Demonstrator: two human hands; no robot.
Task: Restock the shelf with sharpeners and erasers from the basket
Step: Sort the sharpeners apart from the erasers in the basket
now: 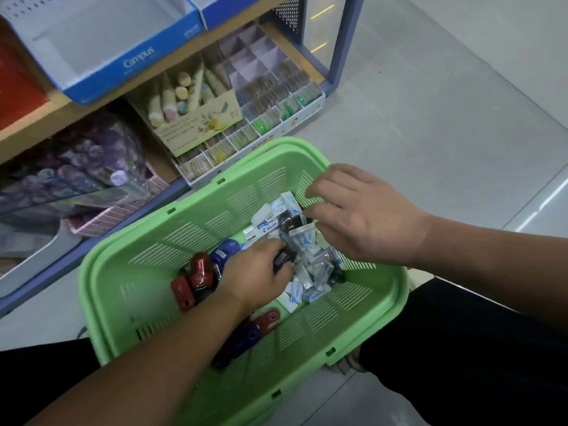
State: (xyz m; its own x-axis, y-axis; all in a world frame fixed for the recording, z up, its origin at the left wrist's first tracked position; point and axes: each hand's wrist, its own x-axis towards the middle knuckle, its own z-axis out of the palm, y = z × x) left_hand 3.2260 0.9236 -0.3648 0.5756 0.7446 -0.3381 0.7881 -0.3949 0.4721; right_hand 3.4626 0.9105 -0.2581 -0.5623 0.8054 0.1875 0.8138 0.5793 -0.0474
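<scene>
Restocking appears barely begun: the basket (172, 241) below the shelf (61, 118) remains well stocked; left hand (258, 272) grips a dark item (284, 260) among erasers (302, 238), sharpeners (199, 270) just left of it; right hand (365, 216) hovers released above the erasers.

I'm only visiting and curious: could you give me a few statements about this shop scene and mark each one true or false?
1. The basket is green. True.
2. The right hand holds a red sharpener. False: its fingers are spread above the erasers and hold nothing.
3. Red sharpeners lie in the basket. True.
4. The blue Campus box on the shelf is full of erasers. False: it looks empty.
5. The left hand is outside the basket. False: it reaches into it and grips a dark item.
</scene>
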